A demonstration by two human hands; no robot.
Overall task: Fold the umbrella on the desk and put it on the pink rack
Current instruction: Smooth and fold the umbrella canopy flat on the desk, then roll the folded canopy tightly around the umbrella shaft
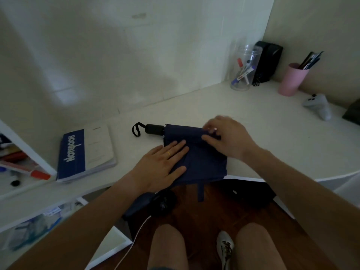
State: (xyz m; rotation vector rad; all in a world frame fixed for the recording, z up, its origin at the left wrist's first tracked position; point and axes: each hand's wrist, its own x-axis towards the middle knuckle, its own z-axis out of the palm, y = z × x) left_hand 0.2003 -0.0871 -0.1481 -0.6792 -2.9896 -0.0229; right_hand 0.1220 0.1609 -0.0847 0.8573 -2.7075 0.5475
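A dark blue collapsed umbrella (202,160) lies on the white desk (272,145), its black handle (154,129) with a wrist loop pointing left. Its loose canopy cloth spreads toward the desk's front edge, and a strap (200,191) hangs over that edge. My left hand (161,164) lies flat with fingers spread on the left part of the cloth. My right hand (226,137) pinches a fold of cloth at the umbrella's upper right. No pink rack is in view.
A blue and white notebook (85,152) lies left of the umbrella. At the back right stand a clear jar of markers (243,69), a black box (266,61) and a pink cup of pens (292,78). A grey controller (319,106) lies at the right.
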